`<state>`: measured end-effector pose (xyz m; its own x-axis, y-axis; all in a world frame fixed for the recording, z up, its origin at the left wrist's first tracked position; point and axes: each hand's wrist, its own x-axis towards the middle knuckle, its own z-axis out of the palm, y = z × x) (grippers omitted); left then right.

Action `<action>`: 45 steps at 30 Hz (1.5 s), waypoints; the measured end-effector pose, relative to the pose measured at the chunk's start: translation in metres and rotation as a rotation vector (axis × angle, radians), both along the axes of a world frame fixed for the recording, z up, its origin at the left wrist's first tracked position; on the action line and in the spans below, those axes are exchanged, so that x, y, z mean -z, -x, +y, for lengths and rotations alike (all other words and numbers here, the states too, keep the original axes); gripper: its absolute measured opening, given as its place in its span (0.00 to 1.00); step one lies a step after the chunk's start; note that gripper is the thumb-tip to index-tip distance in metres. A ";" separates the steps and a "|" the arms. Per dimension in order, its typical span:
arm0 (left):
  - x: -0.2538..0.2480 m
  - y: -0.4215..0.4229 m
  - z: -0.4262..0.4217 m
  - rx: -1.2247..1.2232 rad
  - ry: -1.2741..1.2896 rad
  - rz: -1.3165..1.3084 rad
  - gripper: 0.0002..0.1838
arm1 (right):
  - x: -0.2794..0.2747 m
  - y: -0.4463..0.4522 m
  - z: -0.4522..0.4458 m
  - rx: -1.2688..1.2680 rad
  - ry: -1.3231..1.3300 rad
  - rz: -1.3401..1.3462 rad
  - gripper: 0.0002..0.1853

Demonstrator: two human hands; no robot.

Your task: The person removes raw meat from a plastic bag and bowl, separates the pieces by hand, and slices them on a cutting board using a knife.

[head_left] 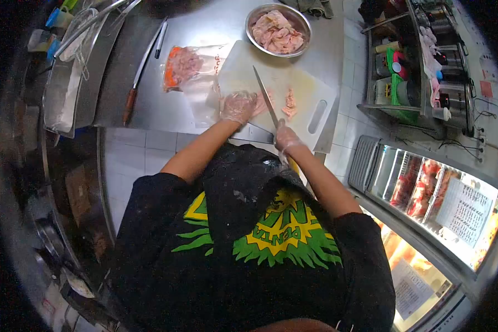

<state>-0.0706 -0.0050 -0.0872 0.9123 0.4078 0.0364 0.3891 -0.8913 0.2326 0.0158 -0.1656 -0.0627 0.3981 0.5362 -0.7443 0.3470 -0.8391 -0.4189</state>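
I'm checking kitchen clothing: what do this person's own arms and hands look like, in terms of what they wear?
The left hand and right hand each wear a thin, clear, wrinkled plastic glove. Both forearms are bare beyond the wrists, up to short black sleeves with no print that I can see.

Kitchen (steel counter (205, 25), cutting board (314, 86)).

Cutting board (310, 91) was white, yellowish toward far right. Meat strip (290, 105) was pink; far bowl (306, 29), silver. Plastic bag (202, 73) at left showed orange and pink; far-left knife handle (130, 105), brown. Near shirt (166, 271) was black, green-and-yellow print.
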 end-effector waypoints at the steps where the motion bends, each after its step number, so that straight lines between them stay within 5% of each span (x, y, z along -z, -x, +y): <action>1: 0.004 0.001 0.000 -0.007 0.013 0.009 0.11 | 0.008 -0.004 0.007 -0.017 0.039 0.017 0.12; 3: 0.011 -0.004 0.007 0.034 0.137 0.010 0.11 | 0.038 -0.016 0.025 -0.231 -0.143 -0.225 0.13; 5: 0.012 -0.003 0.009 0.040 0.119 0.019 0.12 | 0.035 -0.024 0.066 -0.072 -0.258 -0.182 0.13; 10: 0.011 0.003 0.008 -0.019 0.120 -0.014 0.14 | 0.030 -0.031 0.119 -0.196 -0.171 -0.252 0.17; 14: -0.018 -0.005 0.012 -0.082 0.226 -0.016 0.18 | 0.033 -0.015 0.028 -0.026 -0.278 -0.114 0.19; 17: -0.001 -0.010 0.012 -0.114 0.303 0.061 0.20 | 0.008 0.009 -0.044 -0.226 -0.206 -0.170 0.18; 21: -0.039 -0.009 0.017 -0.211 0.410 0.180 0.24 | 0.035 0.010 -0.063 -0.107 -0.093 -0.137 0.19; 25: -0.004 -0.009 0.023 -0.205 0.365 0.042 0.27 | 0.007 -0.002 -0.046 0.005 -0.008 -0.182 0.21; 28: -0.002 -0.010 0.031 -0.161 0.439 0.234 0.29 | 0.002 -0.008 -0.059 -0.042 -0.151 -0.219 0.19; 31: -0.001 -0.003 0.040 0.244 0.231 0.183 0.32 | -0.018 0.002 -0.048 -0.195 -0.319 -0.268 0.17; 33: -0.004 -0.002 0.040 -0.269 0.469 0.244 0.35 | -0.029 0.009 -0.031 -0.167 -0.267 -0.198 0.17; 40: 0.025 0.005 0.045 -0.185 0.420 0.369 0.30 | 0.014 0.003 -0.027 -0.157 -0.140 -0.231 0.14; 41: 0.039 0.002 0.046 -0.233 0.453 0.303 0.28 | 0.008 0.001 -0.027 -0.210 -0.108 -0.301 0.14; 42: 0.054 0.000 0.045 -0.278 0.485 0.238 0.27 | 0.007 -0.002 -0.027 0.065 -0.052 -0.169 0.17; 45: 0.067 -0.003 0.043 -0.112 0.422 0.065 0.17 | -0.013 -0.006 -0.030 -0.001 -0.209 -0.270 0.17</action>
